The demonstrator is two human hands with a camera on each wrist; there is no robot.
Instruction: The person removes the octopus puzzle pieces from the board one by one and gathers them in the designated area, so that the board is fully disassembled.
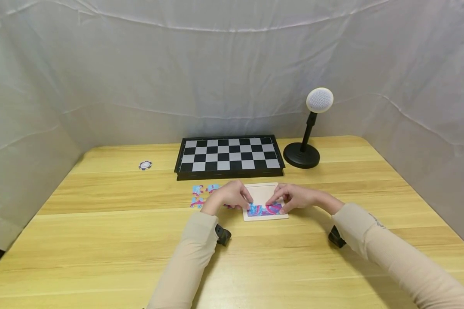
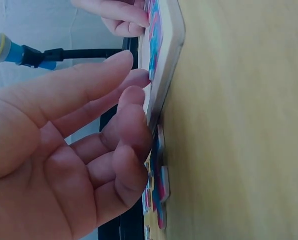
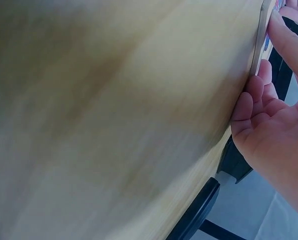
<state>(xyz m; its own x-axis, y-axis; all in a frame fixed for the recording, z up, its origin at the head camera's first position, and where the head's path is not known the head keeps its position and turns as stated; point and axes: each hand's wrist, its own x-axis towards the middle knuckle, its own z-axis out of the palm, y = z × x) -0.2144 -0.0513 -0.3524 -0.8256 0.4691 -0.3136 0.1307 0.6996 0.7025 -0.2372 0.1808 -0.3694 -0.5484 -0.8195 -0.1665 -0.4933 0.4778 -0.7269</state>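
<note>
A white puzzle tray (image 1: 264, 191) lies on the wooden table (image 1: 100, 240), with pink and blue pieces (image 1: 264, 210) fitted along its near edge. My left hand (image 1: 233, 195) rests on the tray's left side, fingertips on the fitted pieces. The left wrist view shows that hand (image 2: 134, 85) with fingers nearly straight, touching the tray's edge (image 2: 166, 60). My right hand (image 1: 291, 198) rests on the tray's right side, its index finger pressing the pieces. In the right wrist view its fingers (image 3: 261, 100) lie against the tray's rim (image 3: 261, 30). No piece shows pinched in either hand.
Loose puzzle pieces (image 1: 199, 195) lie left of the tray, also visible as loose pieces (image 2: 158, 185) below my left hand. Behind stands a black-and-white chessboard (image 1: 229, 156), a round-headed stand (image 1: 307, 150) at its right, and a poker chip (image 1: 145, 165) at far left. White cloth walls surround the table.
</note>
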